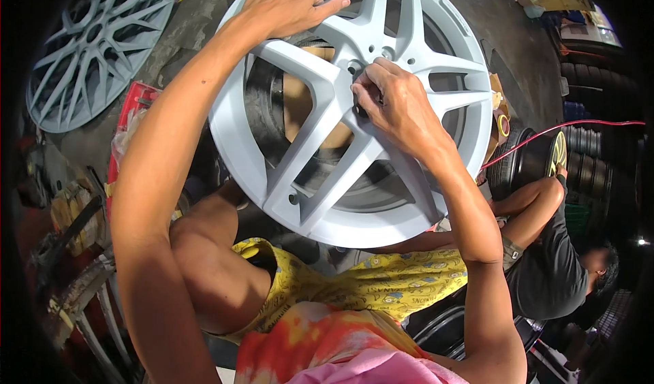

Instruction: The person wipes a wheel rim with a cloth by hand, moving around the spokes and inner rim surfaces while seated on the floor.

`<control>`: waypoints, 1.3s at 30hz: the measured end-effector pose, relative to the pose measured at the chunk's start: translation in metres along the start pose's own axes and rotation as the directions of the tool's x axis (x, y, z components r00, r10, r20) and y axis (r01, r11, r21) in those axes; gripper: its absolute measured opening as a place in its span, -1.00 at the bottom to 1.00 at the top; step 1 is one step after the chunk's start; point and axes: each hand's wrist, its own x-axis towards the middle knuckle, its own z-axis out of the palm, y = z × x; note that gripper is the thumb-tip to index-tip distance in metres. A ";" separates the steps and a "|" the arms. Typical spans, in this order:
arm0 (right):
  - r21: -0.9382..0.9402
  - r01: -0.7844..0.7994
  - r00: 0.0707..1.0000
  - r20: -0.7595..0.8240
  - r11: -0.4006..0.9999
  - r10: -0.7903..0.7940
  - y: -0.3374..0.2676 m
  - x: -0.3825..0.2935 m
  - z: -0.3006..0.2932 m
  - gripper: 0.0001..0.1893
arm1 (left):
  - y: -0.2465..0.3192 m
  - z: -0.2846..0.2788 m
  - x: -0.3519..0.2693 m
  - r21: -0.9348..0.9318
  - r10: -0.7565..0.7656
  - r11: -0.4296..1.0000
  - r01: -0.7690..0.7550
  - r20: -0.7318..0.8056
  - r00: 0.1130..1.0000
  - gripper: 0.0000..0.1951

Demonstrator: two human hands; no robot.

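Note:
A pale grey multi-spoke alloy wheel (327, 77) lies face up in front of me, above my knees. My left hand (283, 6) holds its far left rim, thumb stretched out toward the spokes. Over the centre bore, my right hand (396, 98) has its fingers bent and bunched against the hub, near the bolt holes. Whether something small is pinched in these fingers is hidden. Through the gaps between the spokes, a black tyre (265, 93) and a tan surface show underneath.
Another grey multi-spoke wheel (97, 37) lies at upper left, close to a red tray (125, 123). A person in a dark shirt (546, 266) sits at right, near a wheel with a yellow-green face (559, 151). A red hose (541, 131) runs there. Stacked tyres (595, 80) stand behind.

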 end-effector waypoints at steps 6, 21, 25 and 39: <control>0.351 -0.136 0.938 -0.254 0.926 0.234 -0.033 -0.002 -0.054 -0.90 | 0.000 -0.001 -0.007 -0.025 -0.063 0.998 0.063 0.013 0.998 -0.33; -0.032 -0.048 0.945 -0.325 0.998 0.035 0.029 0.022 -0.022 -0.82 | 0.005 -0.004 0.000 -0.005 -0.090 0.996 0.091 0.065 0.994 -0.34; -0.130 0.037 0.949 -0.305 0.991 -0.076 0.036 0.030 -0.004 -0.83 | 0.001 0.001 -0.001 -0.033 -0.039 0.999 0.039 -0.002 0.999 -0.33; -0.168 -0.093 0.980 -0.189 0.981 0.061 0.028 0.044 -0.013 -0.76 | -0.006 0.006 0.001 0.020 -0.034 0.999 0.035 -0.020 0.999 -0.34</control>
